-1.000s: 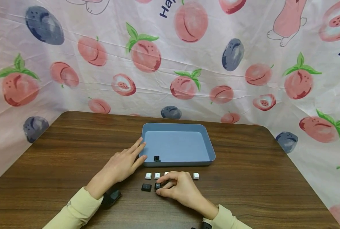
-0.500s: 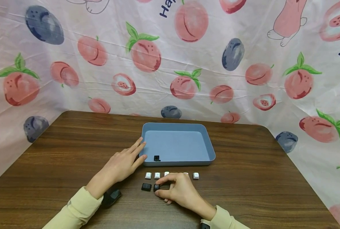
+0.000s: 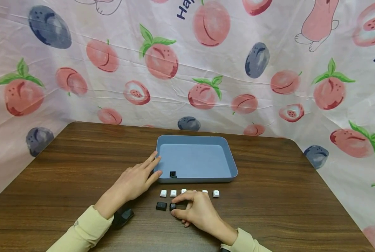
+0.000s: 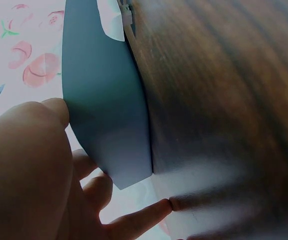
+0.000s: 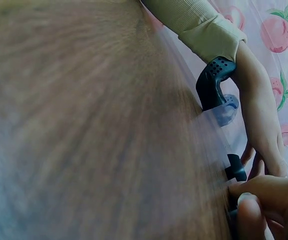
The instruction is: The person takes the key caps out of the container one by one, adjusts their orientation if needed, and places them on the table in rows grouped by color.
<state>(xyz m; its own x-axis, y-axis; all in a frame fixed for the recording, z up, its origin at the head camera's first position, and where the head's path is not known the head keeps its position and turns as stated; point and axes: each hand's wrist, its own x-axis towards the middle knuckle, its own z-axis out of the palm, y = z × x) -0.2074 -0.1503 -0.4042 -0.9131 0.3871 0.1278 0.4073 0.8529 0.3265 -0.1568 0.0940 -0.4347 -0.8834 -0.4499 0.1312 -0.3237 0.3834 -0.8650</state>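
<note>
My right hand [image 3: 200,211] pinches a small black keycap [image 3: 172,207] between thumb and index finger, low at the table. Just left of it lies a wider black keycap [image 3: 161,206], also seen in the right wrist view as a dark block [image 5: 236,168] beyond the fingertips. My left hand [image 3: 136,180] has its fingers spread and fairly straight, touching the left wall of a blue tray [image 3: 193,180]. In the left wrist view the thumb and fingers lie along the tray's side [image 4: 108,110]. Inside the tray, near its front left corner, is a small black piece [image 3: 173,174].
A row of white keycaps, among them the left one [image 3: 163,193] and the right one [image 3: 216,193], lies between tray and black keycaps; my right hand partly covers the row. A patterned fruit cloth [image 3: 219,70] hangs behind the brown wooden table [image 3: 288,196].
My right hand has shifted slightly left and toward me with the small black keycap, which now sits closer to the wider one. The left hand and tray have stayed put.
</note>
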